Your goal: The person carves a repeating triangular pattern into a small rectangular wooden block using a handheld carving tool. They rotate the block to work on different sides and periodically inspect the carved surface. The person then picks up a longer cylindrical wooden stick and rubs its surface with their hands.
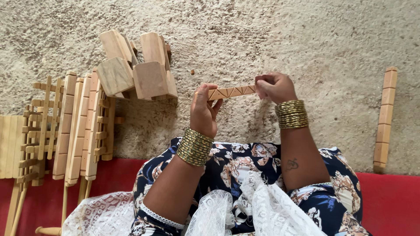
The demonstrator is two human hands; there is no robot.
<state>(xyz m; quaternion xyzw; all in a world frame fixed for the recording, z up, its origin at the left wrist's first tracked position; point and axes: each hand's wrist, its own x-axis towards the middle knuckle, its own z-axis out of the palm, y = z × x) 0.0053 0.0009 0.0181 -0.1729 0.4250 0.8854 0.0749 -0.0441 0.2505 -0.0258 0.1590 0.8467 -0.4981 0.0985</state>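
Above the lap, left hand (204,109) and right hand (273,87) pinch the ends of a light, rigid carved wooden strip (232,92).

Two hands, the left hand (203,111) and the right hand (273,87), share one carved wooden stick (232,92); four chunky wooden blocks (135,65) sit piled together, and one notched slat (385,118) lies alone on the floor (284,35)

pale zigzag-carved wooden strip (232,92), gold bangles (292,114)
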